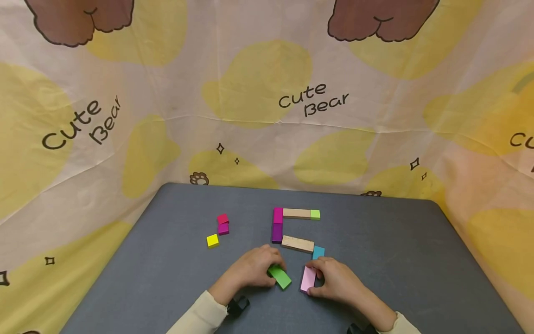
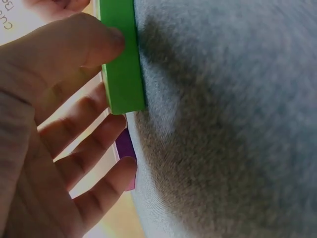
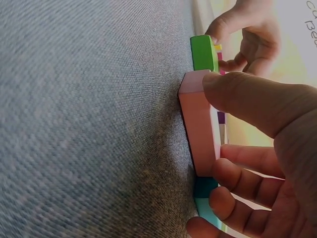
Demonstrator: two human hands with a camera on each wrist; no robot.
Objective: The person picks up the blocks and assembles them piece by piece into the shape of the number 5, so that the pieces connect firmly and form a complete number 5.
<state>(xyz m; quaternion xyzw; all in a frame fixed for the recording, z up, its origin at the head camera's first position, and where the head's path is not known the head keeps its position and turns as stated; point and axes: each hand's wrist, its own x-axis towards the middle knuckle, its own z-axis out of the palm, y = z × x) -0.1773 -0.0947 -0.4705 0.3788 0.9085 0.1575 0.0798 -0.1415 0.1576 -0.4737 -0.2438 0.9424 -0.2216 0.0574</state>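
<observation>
My left hand [image 1: 259, 266] pinches a green block [image 1: 280, 277] between thumb and fingers, low over the grey table; the left wrist view has the thumb along the face of this green block [image 2: 121, 59]. To its right, my right hand [image 1: 335, 280] grips a pink block [image 1: 308, 279] by its two ends. The far end of the pink block [image 3: 200, 129] meets a blue block [image 1: 318, 252]. From there a wooden block [image 1: 298, 244] slants left to a dark purple block [image 1: 277, 233], with a magenta block [image 1: 278, 215] behind it.
At the back, another wooden block [image 1: 296, 213] runs right from the magenta one to a small lime cube [image 1: 315, 215]. Left of these lie a red cube [image 1: 223, 218], a magenta cube [image 1: 223, 228] and a yellow cube [image 1: 212, 241]. A printed cloth [image 1: 258, 153] hangs behind the table [image 1: 167, 260].
</observation>
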